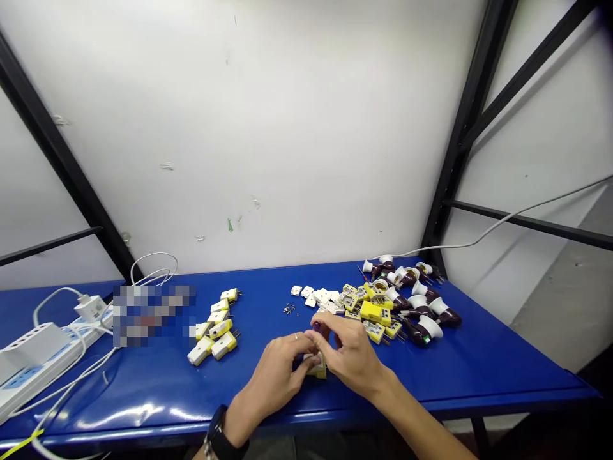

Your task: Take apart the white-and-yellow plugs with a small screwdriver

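Left hand [275,377] and right hand [347,351] curl closed around a small yellow-and-white plug [317,367], low over the blue table [479,361] near its front edge, with a small purple object [316,327] at the right fingertips, its grip unclear.

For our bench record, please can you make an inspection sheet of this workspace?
Surface: glossy blue table top.
Job's things: a yellow and white plug, held between both hands.
Clutter: yellow and white plugs; yellow plug parts; white plug covers; dark purple and white lamp holders; tiny screws; a pixelated patch hides what lies there.
Grippers: left hand with ring and black watch; right hand.
Cables: white power strip; charger; white cables.
Surroundings: white wall; black steel frame.
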Motion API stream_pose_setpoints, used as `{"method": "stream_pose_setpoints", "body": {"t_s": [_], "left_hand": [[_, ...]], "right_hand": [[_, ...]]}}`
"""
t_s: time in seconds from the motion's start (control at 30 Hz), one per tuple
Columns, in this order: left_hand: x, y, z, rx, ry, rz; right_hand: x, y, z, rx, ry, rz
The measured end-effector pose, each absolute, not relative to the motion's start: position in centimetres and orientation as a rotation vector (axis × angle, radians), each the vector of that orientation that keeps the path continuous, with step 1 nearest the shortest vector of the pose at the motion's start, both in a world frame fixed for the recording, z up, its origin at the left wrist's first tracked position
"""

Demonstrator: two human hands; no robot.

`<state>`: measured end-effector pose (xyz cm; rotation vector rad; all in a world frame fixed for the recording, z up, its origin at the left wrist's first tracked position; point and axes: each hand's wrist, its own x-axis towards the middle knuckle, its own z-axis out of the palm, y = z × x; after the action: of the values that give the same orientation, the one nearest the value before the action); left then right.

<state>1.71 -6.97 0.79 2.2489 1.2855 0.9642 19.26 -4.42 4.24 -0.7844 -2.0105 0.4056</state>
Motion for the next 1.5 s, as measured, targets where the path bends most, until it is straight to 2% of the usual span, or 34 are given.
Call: {"method": "stream_pose_setpoints", "body": {"t_s": [0.23,0.5,1.07,1.27,1.5], "left_hand": [[1.4,-6.4,0.9,2.235,1.281,0.956],[1.1,-6.5,0.7,2.308,1.337,0.893],[1.2,-7.1,1.6,2.313,1.351,0.783],[0.9,-8.4,0.4,2.414,1.273,0.754],[-5.7,-9.8,-0.3,2.602,1.642,0.723]], "right_hand": [[19.0,-4.2,4.2,-0.731,-1.982,0.587],[18.6,-4.5,4.2,-0.793,-1.946,0.461],[18.3,-4.7,3.5,-0.774,-1.764,0.532],[21.4,-4.6,3.9,-0.809,-1.589,0.291],[27.7,-2.4,3.3,-1.373,-1.835,-0.095]]}}
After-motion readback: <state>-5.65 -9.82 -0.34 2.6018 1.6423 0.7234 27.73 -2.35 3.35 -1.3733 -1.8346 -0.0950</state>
